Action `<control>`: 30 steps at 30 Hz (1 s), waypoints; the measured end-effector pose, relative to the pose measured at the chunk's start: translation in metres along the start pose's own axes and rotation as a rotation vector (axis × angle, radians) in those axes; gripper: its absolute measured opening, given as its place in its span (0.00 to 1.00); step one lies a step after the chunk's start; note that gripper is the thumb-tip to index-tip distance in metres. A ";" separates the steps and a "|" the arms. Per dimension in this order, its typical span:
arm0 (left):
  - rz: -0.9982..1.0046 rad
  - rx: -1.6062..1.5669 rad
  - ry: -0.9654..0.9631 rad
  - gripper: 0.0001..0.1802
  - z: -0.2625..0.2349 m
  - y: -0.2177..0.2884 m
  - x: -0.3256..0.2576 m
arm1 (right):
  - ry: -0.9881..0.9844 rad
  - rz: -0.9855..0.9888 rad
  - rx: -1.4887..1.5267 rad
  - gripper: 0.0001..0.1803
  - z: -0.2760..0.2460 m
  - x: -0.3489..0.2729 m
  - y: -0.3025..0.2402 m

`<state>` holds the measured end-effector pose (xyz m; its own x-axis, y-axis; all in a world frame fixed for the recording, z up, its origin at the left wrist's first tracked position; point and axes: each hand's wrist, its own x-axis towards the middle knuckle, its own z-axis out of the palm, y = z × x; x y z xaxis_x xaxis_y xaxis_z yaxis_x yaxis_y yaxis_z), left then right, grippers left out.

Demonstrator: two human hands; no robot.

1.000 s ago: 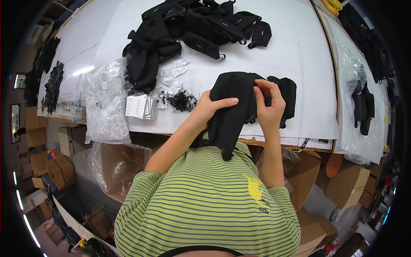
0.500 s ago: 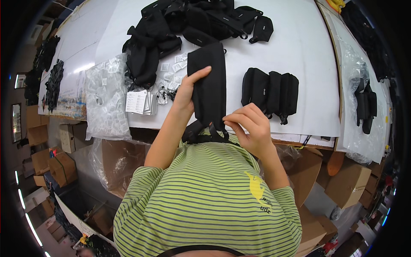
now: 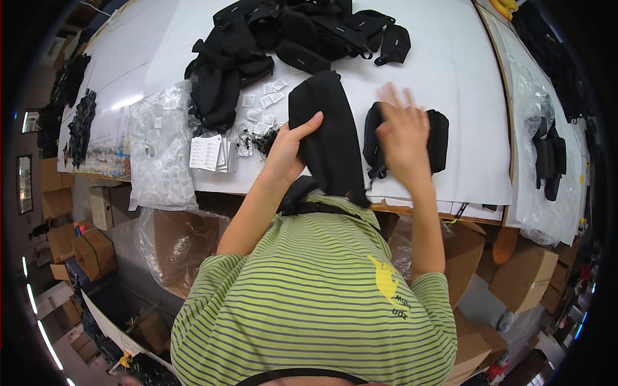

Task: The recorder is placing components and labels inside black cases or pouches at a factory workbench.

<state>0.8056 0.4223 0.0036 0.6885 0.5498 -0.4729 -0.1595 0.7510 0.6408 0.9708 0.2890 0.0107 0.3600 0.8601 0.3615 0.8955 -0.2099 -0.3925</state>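
A long black fabric bag (image 3: 328,135) is held upright at the table's front edge, its lower end close to my shirt. My left hand (image 3: 286,149) is closed on its left side, thumb lying across the front. My right hand (image 3: 407,135) is off the bag, fingers spread and blurred by motion. It is over a row of black bags (image 3: 438,141) on the right and covers part of them; whether it touches them I cannot tell. Beside my left hand lie small white packets (image 3: 271,100), a stack of white printed cards (image 3: 207,153) and a tangle of thin black cords (image 3: 262,143).
A pile of black bags (image 3: 299,32) covers the far middle of the white table (image 3: 470,96). On the left lies a clear plastic bag (image 3: 161,154) full of white packets. Cardboard boxes (image 3: 524,273) stand below the table, and more black bags (image 3: 547,164) lie at far right.
My right hand has let go of the bag's lower right edge and moved up and right over the row of bags. The held bag's lower end has swung to the right.
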 end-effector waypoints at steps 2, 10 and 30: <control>0.013 0.013 0.019 0.19 -0.001 -0.002 0.001 | 0.130 0.053 0.101 0.30 -0.008 0.008 0.005; -0.010 0.035 0.022 0.18 0.003 0.005 -0.007 | 0.188 0.226 0.096 0.31 0.005 -0.012 0.018; 0.560 0.671 -0.340 0.25 -0.027 0.013 -0.014 | 0.016 0.194 1.057 0.14 -0.024 -0.034 -0.014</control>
<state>0.7750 0.4338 0.0024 0.8214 0.5518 0.1445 -0.1621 -0.0170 0.9866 0.9527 0.2513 0.0244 0.4819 0.8477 0.2220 0.1450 0.1727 -0.9742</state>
